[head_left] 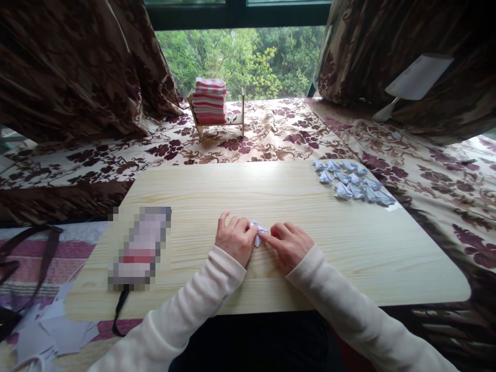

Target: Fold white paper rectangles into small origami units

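A small folded white paper piece lies on the wooden table, between my two hands. My left hand pinches its left side, with the fingers bent and the knuckles up. From the other side, my right hand has its index finger pointed in and touching the paper's right edge; its other fingers are curled. The right thumb is mostly hidden under the hand. Many similar folded paper pieces are grouped at the table's far right corner.
A blurred-out phone-like device with a black cable rests on the table's left. White paper sheets lie below left. Behind the table stand a small rack with folded red-and-white cloths and a white lamp.
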{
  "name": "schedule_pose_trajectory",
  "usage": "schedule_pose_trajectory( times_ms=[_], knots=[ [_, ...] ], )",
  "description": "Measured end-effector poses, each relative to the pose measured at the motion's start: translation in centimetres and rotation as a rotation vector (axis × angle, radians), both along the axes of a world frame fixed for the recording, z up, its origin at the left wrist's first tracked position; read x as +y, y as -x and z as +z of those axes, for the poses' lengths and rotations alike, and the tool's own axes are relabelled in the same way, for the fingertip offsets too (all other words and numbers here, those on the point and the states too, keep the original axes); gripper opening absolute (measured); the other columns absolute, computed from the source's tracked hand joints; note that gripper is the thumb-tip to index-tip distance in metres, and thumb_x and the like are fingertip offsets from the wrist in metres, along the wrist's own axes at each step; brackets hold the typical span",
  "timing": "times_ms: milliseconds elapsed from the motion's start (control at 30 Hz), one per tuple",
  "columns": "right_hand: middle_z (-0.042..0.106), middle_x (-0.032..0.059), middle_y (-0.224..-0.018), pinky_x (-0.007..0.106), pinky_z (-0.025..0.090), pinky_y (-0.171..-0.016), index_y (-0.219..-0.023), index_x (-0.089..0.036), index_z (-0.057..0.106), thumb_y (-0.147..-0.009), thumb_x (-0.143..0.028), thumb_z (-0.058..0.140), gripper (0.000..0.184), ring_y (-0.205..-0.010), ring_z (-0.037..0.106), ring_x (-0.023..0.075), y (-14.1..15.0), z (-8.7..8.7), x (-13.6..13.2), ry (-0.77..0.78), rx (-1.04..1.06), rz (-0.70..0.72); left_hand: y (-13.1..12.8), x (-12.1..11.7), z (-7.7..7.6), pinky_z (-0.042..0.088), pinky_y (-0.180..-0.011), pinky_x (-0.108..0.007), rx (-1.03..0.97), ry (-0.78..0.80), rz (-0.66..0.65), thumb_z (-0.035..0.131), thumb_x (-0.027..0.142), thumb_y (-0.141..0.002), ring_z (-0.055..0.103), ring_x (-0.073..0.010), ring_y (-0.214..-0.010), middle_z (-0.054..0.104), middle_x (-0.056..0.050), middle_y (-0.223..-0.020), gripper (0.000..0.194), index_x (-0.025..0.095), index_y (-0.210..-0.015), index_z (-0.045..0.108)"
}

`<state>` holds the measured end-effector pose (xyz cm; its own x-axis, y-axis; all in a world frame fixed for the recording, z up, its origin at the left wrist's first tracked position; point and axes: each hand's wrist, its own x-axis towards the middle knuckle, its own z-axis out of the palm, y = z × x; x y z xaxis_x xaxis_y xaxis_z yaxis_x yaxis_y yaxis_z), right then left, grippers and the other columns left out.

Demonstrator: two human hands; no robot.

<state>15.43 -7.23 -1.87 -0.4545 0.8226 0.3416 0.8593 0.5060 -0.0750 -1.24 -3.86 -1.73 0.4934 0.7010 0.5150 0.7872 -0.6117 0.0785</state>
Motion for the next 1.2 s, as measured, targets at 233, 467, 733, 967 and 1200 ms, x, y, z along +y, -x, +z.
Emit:
schedule_pose_trajectory(
  times_ms=[233, 467, 733, 967, 1200],
  knots=[
    [0.057, 0.0054, -0.079, 0.028, 0.032, -0.063, -0.105, -0.021, 0.063, -0.069, -0.003, 0.046, 0.044, -0.072, 0.042, 0.0178, -0.1, 0.1, 0.2, -0.043, 0.008, -0.011, 0.0, -0.1, -0.2, 0.032, -0.092, -0.044, -0.02, -0.01, 0.001, 0.053, 0.022, -0.082, 0.056, -0.0167, -0.072, 0.063, 0.0, -0.07, 0.014, 0.022, -0.075, 0.065],
    [0.056, 0.0052, -0.077, 0.028, 0.029, -0.061, -0.099, -0.021, 0.065, -0.072, -0.007, 0.049, 0.034, -0.072, 0.041, 0.0173, 0.1, 0.0, 0.7, -0.046, -0.038, -0.028, 0.3, 0.0, -0.4, 0.032, -0.093, -0.043, -0.068, -0.009, -0.021, 0.05, 0.022, -0.084, 0.059, -0.0168, -0.075, 0.066, -0.001, -0.076, 0.014, 0.019, -0.082, 0.064],
    [0.057, 0.0053, -0.079, 0.027, 0.032, -0.064, -0.1, -0.02, 0.063, -0.075, -0.008, 0.045, 0.032, -0.073, 0.043, 0.0167, 0.0, 0.4, 0.7, -0.069, 0.006, 0.024, 0.4, 0.0, -0.3, 0.032, -0.092, -0.042, -0.098, -0.008, -0.018, 0.05, 0.023, -0.085, 0.058, -0.0158, -0.072, 0.066, -0.001, -0.073, 0.017, 0.021, -0.079, 0.065],
    [0.056, 0.0065, -0.084, 0.028, 0.034, -0.067, -0.1, -0.02, 0.063, -0.076, -0.011, 0.046, 0.031, -0.076, 0.043, 0.0174, -0.1, 0.0, 1.1, -0.049, 0.022, 0.022, 0.3, 0.0, -0.4, 0.032, -0.092, -0.042, -0.095, 0.001, -0.011, 0.051, 0.025, -0.084, 0.057, -0.0157, -0.072, 0.065, -0.001, -0.072, 0.017, 0.022, -0.078, 0.066],
    [0.057, 0.0073, -0.085, 0.027, 0.038, -0.071, -0.105, -0.018, 0.062, -0.077, -0.01, 0.046, 0.033, -0.079, 0.044, 0.0185, -0.2, -0.8, 1.3, 0.034, 0.098, -0.015, 0.3, -0.1, -0.4, 0.032, -0.092, -0.043, -0.09, -0.001, 0.003, 0.051, 0.024, -0.084, 0.056, -0.0159, -0.072, 0.065, -0.001, -0.073, 0.017, 0.021, -0.077, 0.066]
  ],
)
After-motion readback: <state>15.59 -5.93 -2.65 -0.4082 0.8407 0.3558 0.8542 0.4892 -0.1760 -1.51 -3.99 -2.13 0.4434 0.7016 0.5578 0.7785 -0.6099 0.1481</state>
